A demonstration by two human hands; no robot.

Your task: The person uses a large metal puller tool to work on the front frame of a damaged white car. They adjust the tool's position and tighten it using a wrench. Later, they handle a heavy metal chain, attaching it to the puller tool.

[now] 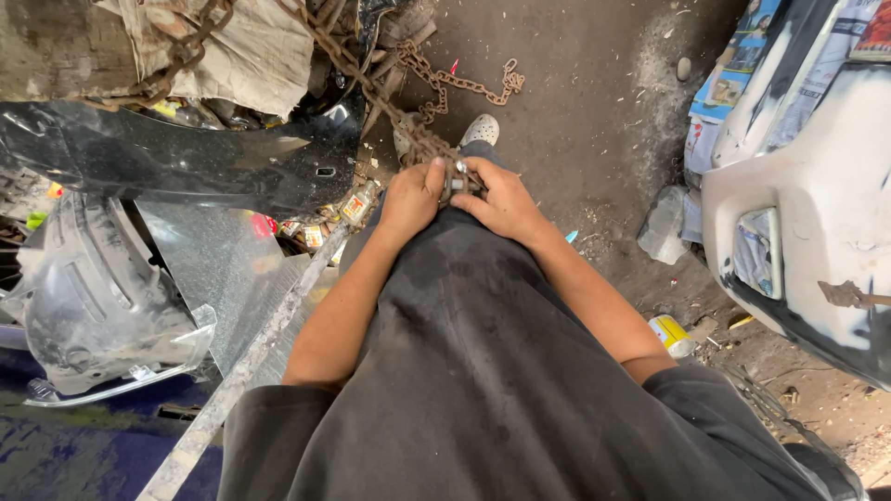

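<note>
A rusty chain (371, 88) runs down from the upper left to my waist, and both my hands grip it there. My left hand (411, 197) closes around the links on the left side. My right hand (504, 202) holds the chain's end, where a small metal piece (458, 182) sits between my thumbs. Another length of the chain (469, 85) lies looped on the dirt ground beyond my hands. My foot in a grey shoe (481, 130) stands just past the hands.
A black car body panel (176, 158) lies at the left, with a clear plastic part (102, 306) and a long metal strip (251, 357) below it. A white bumper (807, 213) covered with paper stands at the right. A stone (664, 225) and small cans (670, 334) lie on the dirt.
</note>
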